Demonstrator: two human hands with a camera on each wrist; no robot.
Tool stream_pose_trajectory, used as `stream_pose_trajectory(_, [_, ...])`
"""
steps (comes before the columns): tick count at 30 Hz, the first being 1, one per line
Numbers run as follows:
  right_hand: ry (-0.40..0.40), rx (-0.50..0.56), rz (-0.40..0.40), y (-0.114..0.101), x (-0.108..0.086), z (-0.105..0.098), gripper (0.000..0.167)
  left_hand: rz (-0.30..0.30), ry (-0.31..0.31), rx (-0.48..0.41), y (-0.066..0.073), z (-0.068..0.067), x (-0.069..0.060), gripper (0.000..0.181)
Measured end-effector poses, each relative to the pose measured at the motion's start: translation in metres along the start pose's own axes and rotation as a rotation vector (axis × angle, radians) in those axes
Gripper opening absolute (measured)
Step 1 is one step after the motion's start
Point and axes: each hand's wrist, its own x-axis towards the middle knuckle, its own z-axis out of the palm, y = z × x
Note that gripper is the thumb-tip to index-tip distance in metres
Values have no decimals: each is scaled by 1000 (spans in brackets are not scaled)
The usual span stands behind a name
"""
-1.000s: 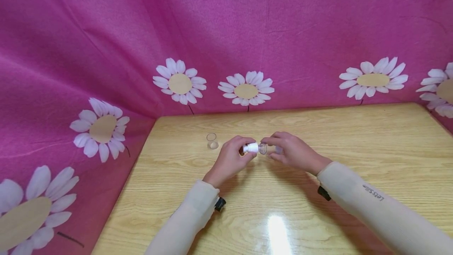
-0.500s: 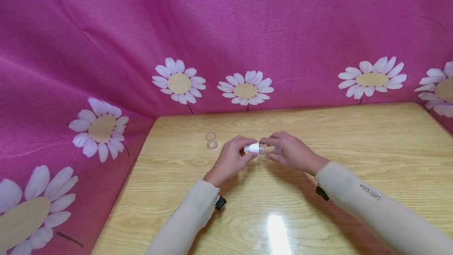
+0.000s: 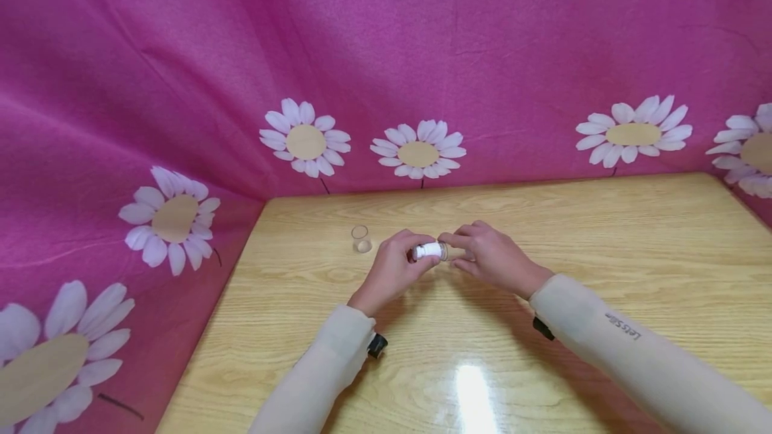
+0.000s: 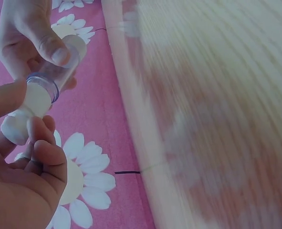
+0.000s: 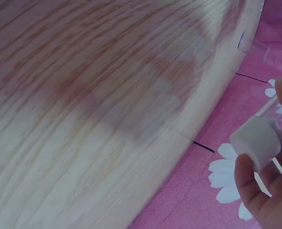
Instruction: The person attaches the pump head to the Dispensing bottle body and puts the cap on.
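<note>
Right fingers (image 3: 458, 241) have edged leftward, curled round the clear tube (image 4: 59, 74); left fingers (image 3: 416, 240) pinch the white cap (image 3: 429, 250).

Looked like a curtained-off corner, though could not be pinned down as home, office or studio. Was walled at back and sides by pink cloth (image 3: 519, 39) with white daisies (image 3: 304, 142), meeting the edges of a wood-grain table (image 3: 615, 240). Showed bright glare (image 3: 475, 397) on its glossy top.
</note>
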Motion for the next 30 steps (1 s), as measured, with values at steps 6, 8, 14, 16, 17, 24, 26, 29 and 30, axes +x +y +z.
stream_pose_trajectory(6, [-18,14,14,1,0,1,47,-41,-24,-25,0,2,-1,30])
stream_pose_trajectory(8, [-27,35,24,1,0,1,48,-57,-37,-33,1,2,-1,29])
stream_pose_trajectory(14, [-50,106,76,2,-1,0,45,-111,-36,-71,1,0,0,36])
stream_pose_trajectory(16, [-54,127,100,2,0,0,43,-143,-20,-73,1,0,0,36])
stream_pose_trajectory(17, [-56,136,112,2,0,1,41,-158,-13,-73,1,0,0,35])
stream_pose_trajectory(24, [-68,149,131,3,0,2,37,-174,-12,-55,-3,-1,0,23])
stream_pose_trajectory(26, [-67,145,127,3,0,2,37,-173,-19,-58,-4,-1,0,23])
stream_pose_trajectory(29, [-63,133,120,3,0,2,36,-182,-27,-65,-5,-1,0,23])
stream_pose_trajectory(30, [-63,130,119,3,0,2,36,-185,-29,-67,-5,-1,0,23])
